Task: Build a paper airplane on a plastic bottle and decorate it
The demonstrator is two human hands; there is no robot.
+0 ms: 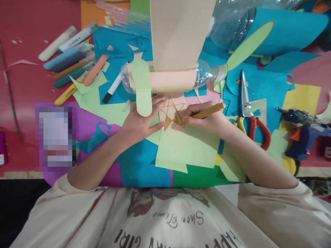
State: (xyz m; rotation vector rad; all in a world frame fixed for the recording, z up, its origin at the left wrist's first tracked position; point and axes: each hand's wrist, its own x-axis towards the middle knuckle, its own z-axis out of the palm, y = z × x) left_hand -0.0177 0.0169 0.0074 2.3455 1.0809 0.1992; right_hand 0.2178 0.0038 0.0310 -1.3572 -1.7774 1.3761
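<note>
My right hand (204,119) is closed around an ochre marker (208,111), its tip on a star outline (172,115) drawn on a pale peach paper (173,103). My left hand (141,120) lies flat with fingers spread, pressing that paper down at the star's left side. Just beyond the hands lies a clear plastic bottle (207,74) wrapped in peach paper, with light green paper wings (141,88) and a green propeller blade (249,44).
Red-handled scissors (248,110) lie to the right, with a blue glue gun (302,132) beyond them. Several markers (74,65) are strewn at the upper left. Coloured paper sheets and scraps (188,148) cover the red surface. A larger clear bottle (230,24) lies at the top.
</note>
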